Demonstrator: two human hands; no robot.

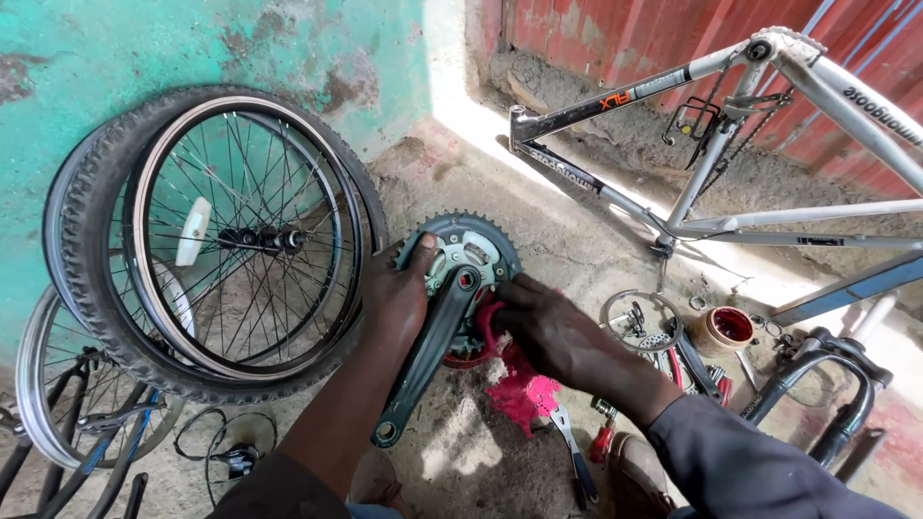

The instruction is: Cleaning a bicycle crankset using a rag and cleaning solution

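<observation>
Firmly, left hand grips crankset; right hand pinches pink rag against it.

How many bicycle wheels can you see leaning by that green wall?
3: a tyred wheel against the wall, a bare rim leaning in front of it, and another wheel partly cut off at the lower left. More may be hidden behind them.
</observation>
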